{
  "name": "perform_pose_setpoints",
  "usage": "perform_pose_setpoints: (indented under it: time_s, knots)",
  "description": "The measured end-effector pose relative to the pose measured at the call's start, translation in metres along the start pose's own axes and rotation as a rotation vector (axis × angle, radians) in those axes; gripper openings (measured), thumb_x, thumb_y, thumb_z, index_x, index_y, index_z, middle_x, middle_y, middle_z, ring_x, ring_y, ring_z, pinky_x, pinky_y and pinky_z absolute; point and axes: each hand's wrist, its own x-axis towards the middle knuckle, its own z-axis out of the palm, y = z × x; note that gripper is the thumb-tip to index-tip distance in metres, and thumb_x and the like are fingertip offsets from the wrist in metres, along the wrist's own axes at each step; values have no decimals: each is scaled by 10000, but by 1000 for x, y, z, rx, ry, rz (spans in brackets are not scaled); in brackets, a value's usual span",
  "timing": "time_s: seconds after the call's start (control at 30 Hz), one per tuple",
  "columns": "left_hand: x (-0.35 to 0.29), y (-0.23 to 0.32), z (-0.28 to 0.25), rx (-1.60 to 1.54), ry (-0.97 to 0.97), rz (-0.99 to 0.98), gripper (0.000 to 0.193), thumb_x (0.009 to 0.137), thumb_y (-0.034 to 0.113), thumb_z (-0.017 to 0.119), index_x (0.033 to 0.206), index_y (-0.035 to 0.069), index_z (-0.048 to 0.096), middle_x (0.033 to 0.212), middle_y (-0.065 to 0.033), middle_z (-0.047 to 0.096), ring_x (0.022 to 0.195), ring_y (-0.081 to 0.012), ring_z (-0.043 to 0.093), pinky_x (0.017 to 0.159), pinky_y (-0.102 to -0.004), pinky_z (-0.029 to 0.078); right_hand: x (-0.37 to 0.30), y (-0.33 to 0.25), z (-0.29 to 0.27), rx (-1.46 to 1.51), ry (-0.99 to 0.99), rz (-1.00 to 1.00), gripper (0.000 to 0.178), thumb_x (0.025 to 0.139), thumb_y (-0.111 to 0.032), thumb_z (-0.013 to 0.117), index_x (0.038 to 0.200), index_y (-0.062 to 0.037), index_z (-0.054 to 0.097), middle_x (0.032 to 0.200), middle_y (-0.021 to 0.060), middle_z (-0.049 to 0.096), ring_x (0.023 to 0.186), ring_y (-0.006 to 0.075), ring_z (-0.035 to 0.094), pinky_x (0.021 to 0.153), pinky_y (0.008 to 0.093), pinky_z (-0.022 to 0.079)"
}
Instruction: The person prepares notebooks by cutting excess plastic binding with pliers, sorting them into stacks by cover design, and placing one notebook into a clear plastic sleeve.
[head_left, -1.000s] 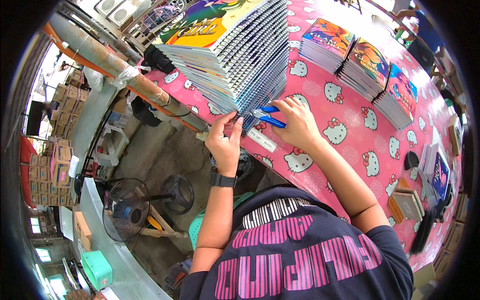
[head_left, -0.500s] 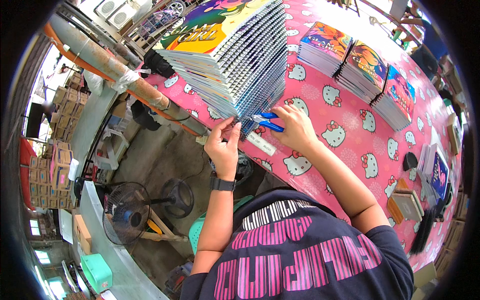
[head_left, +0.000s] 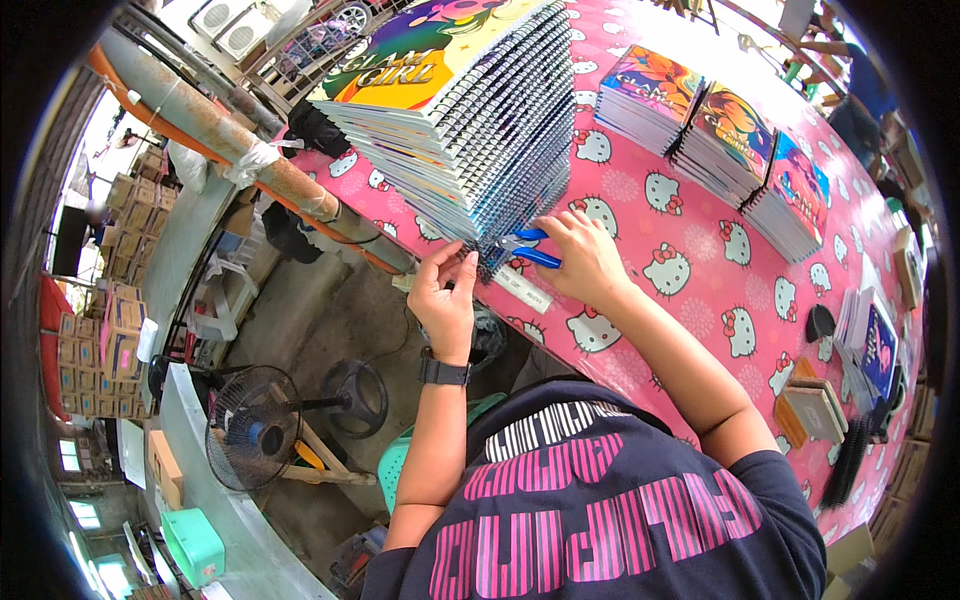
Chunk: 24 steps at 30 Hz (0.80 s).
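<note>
Glossy, smooth paper on the covers (head_left: 430, 65) of the stacked spiral notebooks (head_left: 460, 130). Smooth plastic on the grips of the pliers (head_left: 538, 258), bare metal toward the tips. Shiny, plastic-looking sheeting for the tablecloth (head_left: 700, 245). Rough, rusted metal on the pipe (head_left: 305, 190); matt cloth in the T-shirt (head_left: 590, 475).

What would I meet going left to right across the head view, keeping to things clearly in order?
Stacked cardboard boxes → black fan → left hand → blue-handled pliers → right hand → middle notebook stack in the row of three → blue-covered notebook.
</note>
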Motion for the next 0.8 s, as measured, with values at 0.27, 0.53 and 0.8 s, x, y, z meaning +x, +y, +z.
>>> perform_pose_setpoints:
  time_s: [0.27, 0.53, 0.8]
  knots:
    - [0, -1, 4, 239, -26, 153, 200, 791, 59, 723, 967, -4, 651, 857, -95, 681, 729, -176, 645, 680, -298, 515, 2, -10, -2, 78, -297, 231, 341, 652, -245, 747, 915, -67, 622, 846, 109, 606, 881, 294, 599, 775, 402, 484]
    - [-1, -8, 4, 182, -9, 133, 199, 794, 47, 714, 976, 2, 646, 873, -99, 680, 736, -180, 655, 683, -296, 522, -5, -2, 10, -17, -3, 10, 344, 655, -220, 738, 932, -60, 613, 870, 108, 609, 885, 297, 592, 752, 400, 484]
    - [-3, -12, 5, 154, -34, 117, 206, 803, 32, 705, 992, -5, 633, 875, -94, 671, 728, -155, 647, 677, -272, 528, -3, -8, 7, 54, -293, 211, 350, 678, -265, 724, 946, -70, 609, 857, 111, 610, 868, 298, 599, 766, 406, 480]
